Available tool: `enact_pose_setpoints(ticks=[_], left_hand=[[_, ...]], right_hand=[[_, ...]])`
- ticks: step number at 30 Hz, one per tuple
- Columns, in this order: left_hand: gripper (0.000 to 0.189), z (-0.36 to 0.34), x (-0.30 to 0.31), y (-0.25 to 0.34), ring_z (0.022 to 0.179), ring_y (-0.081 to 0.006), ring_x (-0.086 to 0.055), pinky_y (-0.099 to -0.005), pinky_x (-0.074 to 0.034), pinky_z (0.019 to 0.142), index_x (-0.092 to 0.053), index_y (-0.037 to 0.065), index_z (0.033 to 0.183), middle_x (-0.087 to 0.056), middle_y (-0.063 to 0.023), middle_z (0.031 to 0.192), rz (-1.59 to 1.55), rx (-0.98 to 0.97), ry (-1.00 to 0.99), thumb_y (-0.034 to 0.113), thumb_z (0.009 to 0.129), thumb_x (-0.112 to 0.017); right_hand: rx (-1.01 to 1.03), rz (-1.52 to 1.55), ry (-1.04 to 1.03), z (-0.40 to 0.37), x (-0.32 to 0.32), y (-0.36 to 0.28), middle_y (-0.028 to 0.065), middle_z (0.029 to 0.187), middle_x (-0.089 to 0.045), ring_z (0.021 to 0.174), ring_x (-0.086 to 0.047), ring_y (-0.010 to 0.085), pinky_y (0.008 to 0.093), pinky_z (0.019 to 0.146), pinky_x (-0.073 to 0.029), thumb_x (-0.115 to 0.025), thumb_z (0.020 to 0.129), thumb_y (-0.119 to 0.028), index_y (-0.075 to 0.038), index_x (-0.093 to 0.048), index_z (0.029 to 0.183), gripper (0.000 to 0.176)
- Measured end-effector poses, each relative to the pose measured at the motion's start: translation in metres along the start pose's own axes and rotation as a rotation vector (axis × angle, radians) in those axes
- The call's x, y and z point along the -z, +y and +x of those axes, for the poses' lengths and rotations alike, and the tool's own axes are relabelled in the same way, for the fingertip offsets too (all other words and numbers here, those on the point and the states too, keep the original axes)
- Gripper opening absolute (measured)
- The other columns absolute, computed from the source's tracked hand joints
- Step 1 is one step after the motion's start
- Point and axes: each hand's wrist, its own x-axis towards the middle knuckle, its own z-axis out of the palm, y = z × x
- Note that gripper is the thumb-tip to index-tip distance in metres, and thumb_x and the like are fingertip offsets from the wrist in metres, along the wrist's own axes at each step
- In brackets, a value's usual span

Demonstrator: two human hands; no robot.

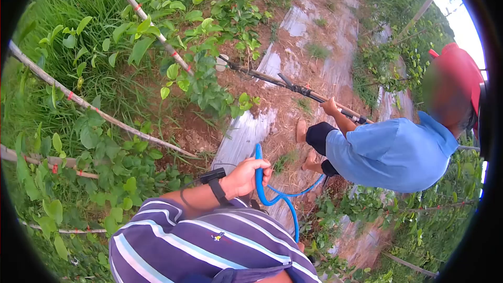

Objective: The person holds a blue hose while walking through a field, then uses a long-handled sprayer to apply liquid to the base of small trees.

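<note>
My left hand (244, 179) is closed around a blue hose (259, 175), with the thumb lying along the top of the grip. The hose loops below the hand and runs downward past my striped shirt (209, 241). A black band with a small device (215, 181) circles my left wrist. My right hand cannot be made out; only a sleeve and a bit of arm show at the bottom edge. Ahead on the right, a person in a blue shirt (393, 152) and red cap grips a long dark pole (309, 93), its tip pointing among the leaves.
Wooden stakes (105, 115) with red ties slant through leafy plants on the left. Torn silvery plastic sheeting (243, 133) covers strips of reddish soil with dry straw. A white round object (222, 63) sits near the pole's tip. More plants line the right.
</note>
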Motion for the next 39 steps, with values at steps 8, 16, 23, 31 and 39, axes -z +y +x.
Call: enact_pose_setpoints(ticks=[8,16,23,31,39], left_hand=[[0.01,-0.028,0.0,-0.026,0.063,-0.0191,-0.056,-0.0332,-0.047,0.059,-0.056,0.006,0.081,-0.057,-0.0061,0.071,0.084,0.02,0.035,0.014,0.087,-0.055],[0.015,-0.055,-0.002,-0.042,0.067,-0.0196,-0.052,-0.036,-0.046,0.066,-0.052,0.007,0.078,-0.054,-0.0053,0.072,0.063,0.077,-0.005,0.018,0.088,-0.052],[0.015,-0.067,-0.008,-0.044,0.065,-0.0199,-0.05,-0.0356,-0.045,0.065,-0.051,0.006,0.077,-0.053,-0.005,0.071,0.066,0.029,0.041,0.018,0.086,-0.054],[0.009,-0.065,-0.012,-0.054,0.066,-0.0208,-0.051,-0.0347,-0.042,0.064,-0.053,0.008,0.082,-0.053,-0.0042,0.07,0.077,0.082,0.054,0.017,0.085,-0.055],[0.009,-0.063,-0.028,-0.052,0.066,-0.0197,-0.051,-0.034,-0.043,0.065,-0.053,0.009,0.082,-0.053,-0.0033,0.07,0.087,0.064,0.045,0.016,0.086,-0.054]], right_hand=[[-0.09,0.02,-0.019,-0.018,-0.048,0.045,0.0247,0.068,-0.064,0.074,-0.068,0.0314,0.0415,0.07,-0.05,-0.072,0.066,-0.028,0.011,-0.064,0.074,0.04],[-0.05,0.191,0.054,-0.041,-0.039,0.047,0.0222,0.063,-0.062,0.064,-0.065,0.0297,0.0419,0.063,-0.048,-0.073,0.069,-0.026,0.01,-0.062,0.069,0.038],[-0.051,0.099,0.075,-0.045,-0.043,0.059,0.0253,0.072,-0.065,0.077,-0.067,0.0372,0.0422,0.07,-0.051,-0.077,0.066,-0.033,0.007,-0.065,0.072,0.042],[-0.153,0.131,0.084,-0.047,-0.044,0.06,0.0234,0.087,-0.068,0.086,-0.067,0.0339,0.0411,0.078,-0.052,-0.077,0.067,-0.032,0.006,-0.068,0.088,0.044],[-0.041,0.25,0.239,-0.032,-0.035,0.058,0.0177,0.062,-0.063,0.06,-0.065,0.0285,0.0411,0.059,-0.05,-0.072,0.072,-0.026,0.005,-0.066,0.077,0.032]])
